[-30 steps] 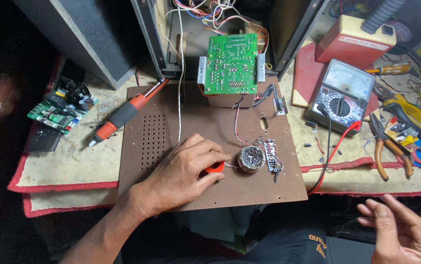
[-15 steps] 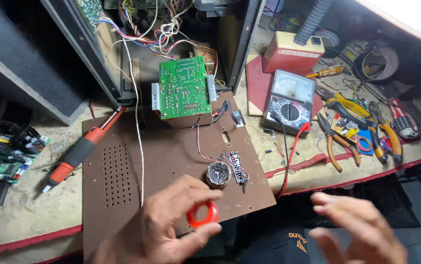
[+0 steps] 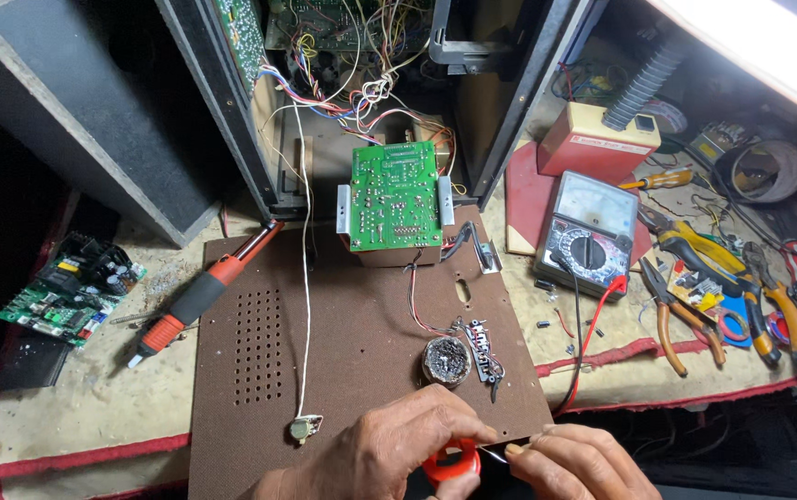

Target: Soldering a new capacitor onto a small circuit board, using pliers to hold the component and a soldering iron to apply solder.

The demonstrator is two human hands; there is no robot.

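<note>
My left hand [image 3: 389, 449] grips a small red roll of tape [image 3: 451, 461] at the near edge of a brown perforated board [image 3: 343, 343]. My right hand [image 3: 574, 460] is beside it, its thumb and forefinger pinched on the tape's free end. Just beyond the hands lie a small round tin of dark metal bits [image 3: 445, 359] and a small component strip [image 3: 483, 350] wired to a green circuit board [image 3: 395, 195]. The green board stands tilted in front of an open cabinet full of wires [image 3: 352, 74].
A red-handled soldering iron [image 3: 199, 296] lies left on the board. A second green circuit board [image 3: 69, 289] sits far left. An analog multimeter [image 3: 586, 231] with red lead, several pliers [image 3: 685, 310] and screwdrivers lie right. A small potentiometer on a white wire [image 3: 302, 427] rests near my left hand.
My left hand lifted the red tape roll off the board toward me. My right hand came in from the right and pinched the tape's end. The camera view shifted lower and nearer.
</note>
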